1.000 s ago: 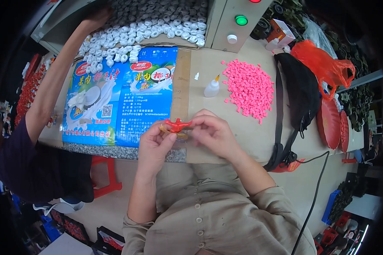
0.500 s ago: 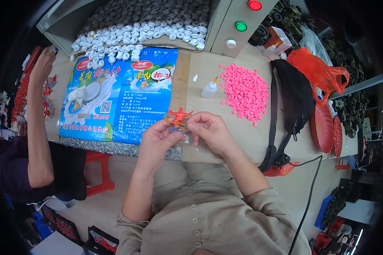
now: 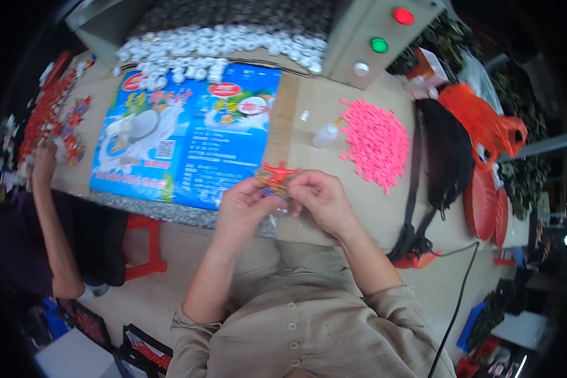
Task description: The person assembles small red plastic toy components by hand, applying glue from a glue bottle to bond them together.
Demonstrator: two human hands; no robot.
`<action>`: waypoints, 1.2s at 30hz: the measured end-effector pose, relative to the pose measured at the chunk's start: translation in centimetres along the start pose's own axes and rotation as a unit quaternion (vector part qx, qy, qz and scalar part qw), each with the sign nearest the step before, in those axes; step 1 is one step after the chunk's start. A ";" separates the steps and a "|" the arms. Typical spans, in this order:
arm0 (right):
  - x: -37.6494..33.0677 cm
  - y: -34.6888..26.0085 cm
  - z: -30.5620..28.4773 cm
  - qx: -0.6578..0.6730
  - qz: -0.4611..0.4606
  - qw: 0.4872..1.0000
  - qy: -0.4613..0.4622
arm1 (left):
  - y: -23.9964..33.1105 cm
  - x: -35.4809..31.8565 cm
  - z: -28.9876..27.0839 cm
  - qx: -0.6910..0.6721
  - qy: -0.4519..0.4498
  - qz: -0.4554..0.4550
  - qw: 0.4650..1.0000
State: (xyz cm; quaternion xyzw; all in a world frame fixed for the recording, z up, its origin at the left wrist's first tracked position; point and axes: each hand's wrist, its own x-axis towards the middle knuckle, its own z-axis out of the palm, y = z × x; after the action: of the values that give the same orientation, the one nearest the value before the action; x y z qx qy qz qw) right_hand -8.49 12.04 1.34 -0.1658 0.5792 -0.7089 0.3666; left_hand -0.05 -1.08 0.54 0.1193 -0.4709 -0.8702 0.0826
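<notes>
Above the table's front edge, both my hands meet at a small red plastic toy figure (image 3: 280, 170) with outstretched arms and a gold-coloured middle. My left hand (image 3: 246, 205) grips its lower part between thumb and fingers; something clear and bluish shows there, blurred. From the other side my right hand (image 3: 323, 196) is pinched against the figure, its fingertips partly hiding it. Beyond my right hand stands a white squeeze bottle (image 3: 326, 136) with a yellowish tip, leaning a little in view. Beside the bottle lies a heap of small pink pieces (image 3: 377, 142).
A blue printed cardboard sheet (image 3: 189, 135) covers the table's left, with many white ring-shaped pieces (image 3: 233, 43) behind it. On the right are a black waist bag (image 3: 444, 148), an orange plastic bag (image 3: 479, 113) and red trays (image 3: 480, 205). At far left, a co-worker's arm (image 3: 53, 220) reaches to red parts.
My hands stay together on the toy figure. The co-worker's raised hand has come down to the red parts. The whole view has shifted and tilted slightly.
</notes>
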 end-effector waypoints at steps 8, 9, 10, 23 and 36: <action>-1.0 0.3 -0.6 0.064 -0.050 0.995 0.058 | 4.0 0.6 -3.7 -0.022 0.080 0.106 0.991; -1.1 0.4 -0.7 0.034 -0.053 0.997 0.051 | 5.7 0.7 -5.6 0.017 0.140 0.156 0.978; -1.2 0.5 -0.7 0.004 -0.056 0.997 0.046 | 7.5 1.0 -7.9 0.062 0.202 0.202 0.956; -0.5 -0.1 -0.2 0.006 -0.035 0.998 0.046 | 17.4 4.1 -24.0 0.541 0.610 0.086 0.572; -0.2 0.0 -0.6 0.010 -0.029 0.999 0.044 | 17.9 5.5 -23.4 0.622 0.641 0.282 0.351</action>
State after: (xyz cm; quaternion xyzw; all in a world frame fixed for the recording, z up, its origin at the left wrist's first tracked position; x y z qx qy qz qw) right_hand -8.77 12.61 1.23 -0.1476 0.5825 -0.7318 0.3213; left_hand 1.89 -30.90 2.45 0.5183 -0.6871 0.0877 0.5016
